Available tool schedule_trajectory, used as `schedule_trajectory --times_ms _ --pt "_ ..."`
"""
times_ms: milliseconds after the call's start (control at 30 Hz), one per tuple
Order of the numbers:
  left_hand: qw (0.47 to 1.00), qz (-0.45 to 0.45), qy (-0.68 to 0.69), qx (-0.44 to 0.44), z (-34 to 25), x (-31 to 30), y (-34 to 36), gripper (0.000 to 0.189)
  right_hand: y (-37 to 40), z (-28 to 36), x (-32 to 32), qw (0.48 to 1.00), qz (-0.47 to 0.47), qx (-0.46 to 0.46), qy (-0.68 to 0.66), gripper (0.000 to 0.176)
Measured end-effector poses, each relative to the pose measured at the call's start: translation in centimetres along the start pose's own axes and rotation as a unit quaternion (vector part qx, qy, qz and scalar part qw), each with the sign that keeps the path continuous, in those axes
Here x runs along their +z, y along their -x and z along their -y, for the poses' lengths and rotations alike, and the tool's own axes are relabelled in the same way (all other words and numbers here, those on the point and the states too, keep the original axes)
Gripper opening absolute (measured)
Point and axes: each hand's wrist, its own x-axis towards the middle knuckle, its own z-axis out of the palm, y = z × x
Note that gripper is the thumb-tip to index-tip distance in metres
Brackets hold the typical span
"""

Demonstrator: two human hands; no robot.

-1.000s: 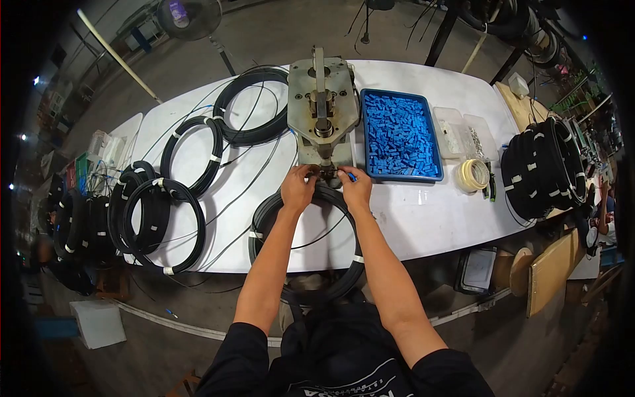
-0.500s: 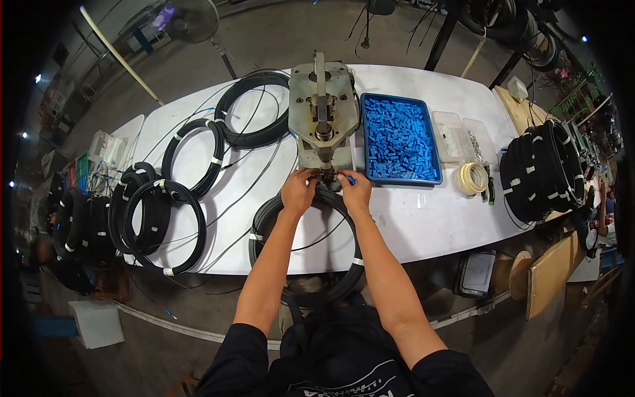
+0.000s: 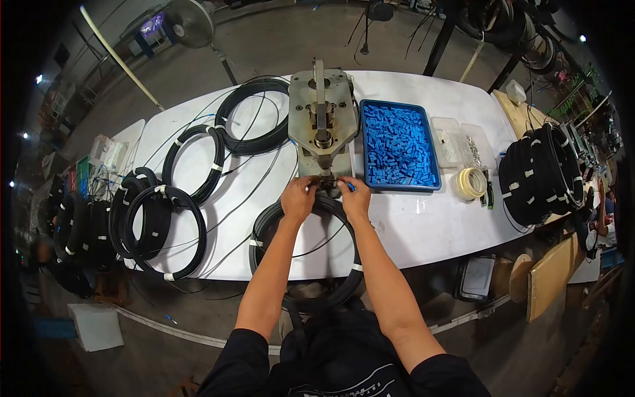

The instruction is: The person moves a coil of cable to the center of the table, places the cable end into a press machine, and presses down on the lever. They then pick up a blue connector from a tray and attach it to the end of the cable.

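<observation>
I have right hand [image 3: 358, 201] pinching a blue piece [image 3: 351, 187] between fingertips, right of the press [image 3: 322, 122] tip; left hand [image 3: 297, 200] farther, left of tip, fingers curled, hold unclear. Piece's long axis: can't tell.

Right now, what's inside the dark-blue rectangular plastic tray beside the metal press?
Small blue rectangular pieces, loosely heaped across the tray. Anything beneath the top layer is covered and can't be seen.

From my station I am seeing a factory-type workshop. Evidence: a press [image 3: 322, 122] is standing on the table [image 3: 423, 231], a tray [image 3: 405, 188] is holding heaped blue parts [image 3: 398, 145], black coils [image 3: 519, 165] are crowding both ends. Beyond, a fan [image 3: 192, 25] is standing and grey floor [image 3: 278, 43] is showing.
</observation>
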Motion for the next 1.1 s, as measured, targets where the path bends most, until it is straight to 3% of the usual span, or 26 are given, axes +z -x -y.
schedule_trajectory --times_ms 1100 --pt "0.999 -0.029 -0.021 0.024 -0.4 -0.2 0.2 0.014 0.0 -0.4 0.2 1.0 -0.012 -0.017 -0.019 0.016"
